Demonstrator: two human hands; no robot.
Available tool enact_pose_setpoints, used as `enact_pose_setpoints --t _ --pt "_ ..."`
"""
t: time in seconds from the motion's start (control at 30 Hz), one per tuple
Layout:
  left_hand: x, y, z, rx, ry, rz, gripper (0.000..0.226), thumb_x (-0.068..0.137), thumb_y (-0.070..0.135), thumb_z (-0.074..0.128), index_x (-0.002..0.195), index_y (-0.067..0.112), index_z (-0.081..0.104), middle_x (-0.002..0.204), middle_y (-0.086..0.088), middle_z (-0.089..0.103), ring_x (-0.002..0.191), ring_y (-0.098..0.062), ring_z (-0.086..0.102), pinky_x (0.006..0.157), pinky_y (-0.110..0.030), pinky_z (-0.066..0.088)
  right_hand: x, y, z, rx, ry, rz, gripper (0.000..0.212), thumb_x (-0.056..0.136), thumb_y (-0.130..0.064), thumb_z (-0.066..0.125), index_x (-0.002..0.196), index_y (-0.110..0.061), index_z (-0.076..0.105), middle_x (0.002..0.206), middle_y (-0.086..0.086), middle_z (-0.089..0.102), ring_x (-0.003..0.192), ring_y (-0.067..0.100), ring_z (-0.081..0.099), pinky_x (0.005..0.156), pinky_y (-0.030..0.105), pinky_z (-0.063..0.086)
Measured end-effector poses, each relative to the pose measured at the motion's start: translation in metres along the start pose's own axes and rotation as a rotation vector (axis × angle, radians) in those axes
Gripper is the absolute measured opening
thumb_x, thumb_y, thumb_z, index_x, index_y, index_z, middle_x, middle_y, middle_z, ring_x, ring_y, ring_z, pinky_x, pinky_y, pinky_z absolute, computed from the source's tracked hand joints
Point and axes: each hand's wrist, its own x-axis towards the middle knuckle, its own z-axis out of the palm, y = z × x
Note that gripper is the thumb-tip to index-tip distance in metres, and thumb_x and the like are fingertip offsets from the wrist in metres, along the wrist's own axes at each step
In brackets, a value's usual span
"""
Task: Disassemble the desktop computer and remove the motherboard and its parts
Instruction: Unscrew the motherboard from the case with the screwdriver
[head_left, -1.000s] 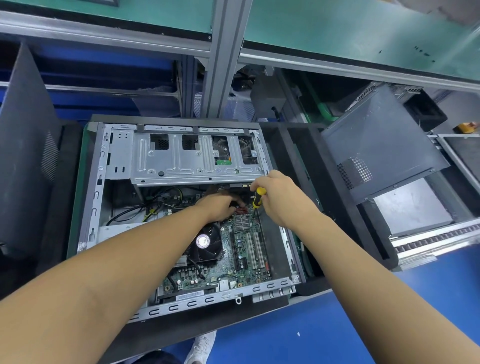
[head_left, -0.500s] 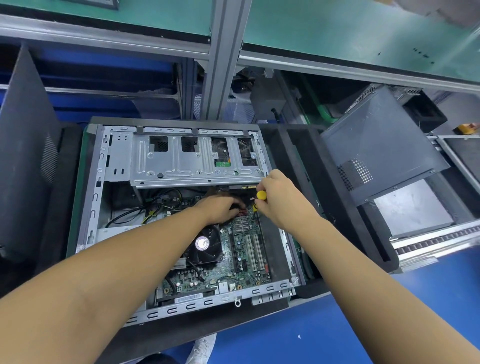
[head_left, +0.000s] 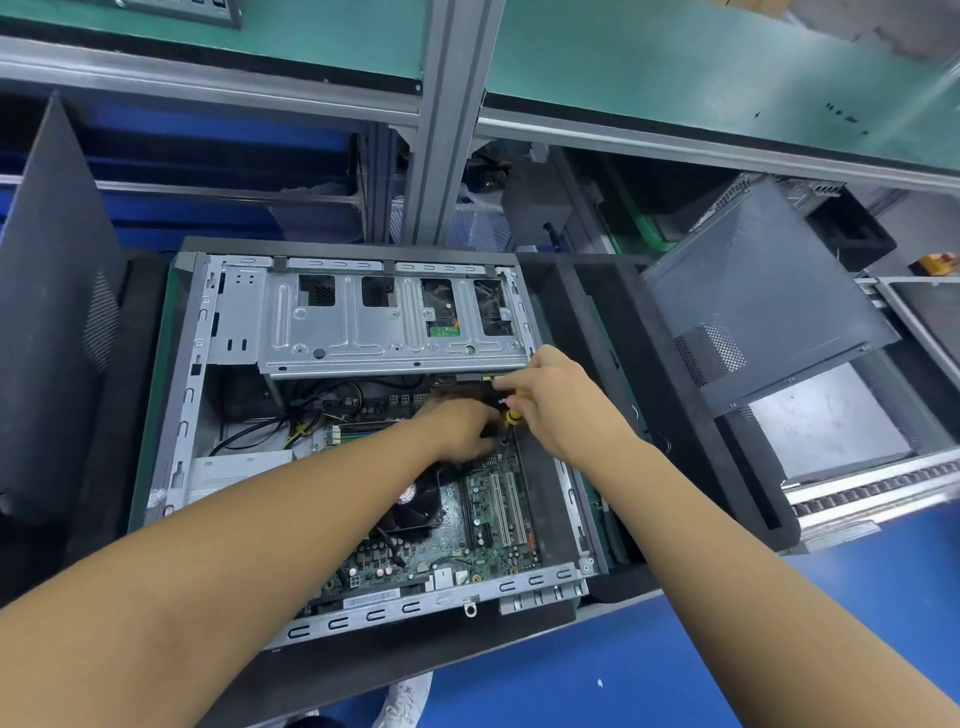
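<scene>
1. Curled around a yellow-handled screwdriver (head_left: 511, 415), the right hand (head_left: 563, 402) grips the tool so that only a bit of the handle shows below the fingers.
2. Its tip points down toward the far right part of the motherboard (head_left: 488, 512), though the exact spot it meets is hidden by both hands.
3. Just left of it, the left hand (head_left: 460, 428) reaches into the same corner with its fingers bent down onto the board; whether they pinch anything I cannot tell, since that area is dark and blurred.
4. Both hands are nearly touching, with the screwdriver between them.
5. Lying on its side with the cover off, the computer case (head_left: 192, 374) sits on a dark foam pad (head_left: 613, 332) over the blue bench (head_left: 675, 639).
6. Inside, the green motherboard lies flat in the near right part of the case, partly covered by the left forearm.
7. A black CPU fan (head_left: 415, 506) sits on the board just beside that forearm, and white expansion slots (head_left: 509, 506) run along to its right.
8. Spanning the far half of the case, the silver drive cage (head_left: 384, 332) stands just above the hands.
9. Black cables (head_left: 270, 423) trail across the left interior below the cage.
10. A grey side panel (head_left: 763, 291) leans tilted well to the right of the case.
</scene>
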Motion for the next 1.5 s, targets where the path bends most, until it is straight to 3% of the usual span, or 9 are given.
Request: enact_pose_setpoints --t 0.1,0.3,0.53,0.7,0.83,1.03,1.13,1.37,1.5 --pt "0.004 0.010 0.002 0.059 0.001 -0.091 0.026 0.092 0.043 0.056 0.118 0.038 0.061 0.124 0.000 0.061 0.126 -0.025 0.049 0.113 -0.048 0.023 0.002 0.001 -0.002 -0.016 0.007 -0.023 0.037 0.094 -0.003 0.052 0.128 -0.016 0.055 0.123 0.006 0.053 0.109 0.027 0.048 0.094 0.034 0.041" --pt "0.008 0.021 -0.001 -0.006 -0.017 -0.165 0.019 0.089 0.039 0.060 0.106 0.031 0.063 0.106 0.001 0.061 0.119 -0.026 0.054 0.112 -0.047 0.023 0.003 0.005 0.000 0.014 0.022 -0.022 0.033 0.089 0.005 0.051 0.112 -0.013 0.065 0.120 0.006 0.053 0.111 0.024 0.048 0.086 0.023 0.039" --pt "0.011 0.024 0.004 0.006 0.010 -0.239 0.021 0.086 0.040 0.061 0.101 0.027 0.058 0.122 -0.005 0.060 0.132 -0.028 0.043 0.115 -0.048 0.019 0.000 0.006 0.000 -0.030 0.046 -0.068 0.034 0.093 -0.006 0.055 0.122 -0.022 0.063 0.120 0.002 0.057 0.112 0.024 0.049 0.093 0.039 0.045" --pt "0.019 0.028 0.012 0.064 0.031 -0.280 0.046 0.087 0.044 0.061 0.128 0.025 0.054 0.140 -0.005 0.052 0.142 -0.029 0.031 0.117 -0.050 0.014 0.000 0.007 0.001 0.022 0.002 -0.061 0.032 0.089 0.001 0.054 0.115 -0.016 0.063 0.120 0.004 0.053 0.107 0.025 0.054 0.091 0.038 0.047" --pt "0.024 0.027 0.021 0.040 0.056 -0.316 0.058 0.090 0.047 0.056 0.144 0.029 0.042 0.151 0.000 0.043 0.149 -0.024 0.020 0.120 -0.047 0.007 -0.002 0.008 0.006 0.065 0.040 -0.072 0.009 0.092 -0.019 0.064 0.100 -0.017 0.068 0.106 0.005 0.048 0.096 0.023 0.052 0.083 0.027 0.042" --pt "0.025 0.027 0.024 0.063 0.113 -0.299 0.062 0.082 0.049 0.067 0.139 0.030 0.048 0.150 0.000 0.042 0.146 -0.026 0.023 0.117 -0.049 0.013 0.001 0.007 0.003 0.033 0.030 -0.078 0.038 0.093 -0.014 0.063 0.131 -0.019 0.057 0.118 0.006 0.054 0.110 0.024 0.050 0.094 0.032 0.043" --pt "0.024 0.026 0.024 0.052 0.126 -0.307 0.055 0.082 0.047 0.069 0.132 0.028 0.054 0.146 0.001 0.047 0.144 -0.027 0.027 0.115 -0.050 0.016 0.000 0.009 0.003 0.005 0.043 -0.049 0.029 0.092 -0.017 0.063 0.120 -0.011 0.059 0.118 0.005 0.051 0.104 0.023 0.054 0.082 0.023 0.038" --pt "0.022 0.028 0.027 0.039 0.177 -0.295 0.045 0.082 0.043 0.069 0.123 0.028 0.058 0.134 -0.001 0.054 0.137 -0.027 0.035 0.112 -0.049 0.020 -0.003 0.010 0.003 -0.030 0.016 -0.037 0.025 0.096 -0.013 0.058 0.119 -0.017 0.065 0.112 0.006 0.046 0.098 0.028 0.055 0.085 0.038 0.049" --pt "0.021 0.028 0.026 0.025 0.173 -0.291 0.047 0.083 0.044 0.066 0.127 0.032 0.056 0.138 0.002 0.053 0.140 -0.025 0.030 0.113 -0.049 0.018 -0.005 0.008 0.004 -0.008 0.024 -0.028 0.017 0.095 -0.021 0.059 0.108 -0.018 0.070 0.101 -0.001 0.039 0.090 0.024 0.055 0.078 0.028 0.044"
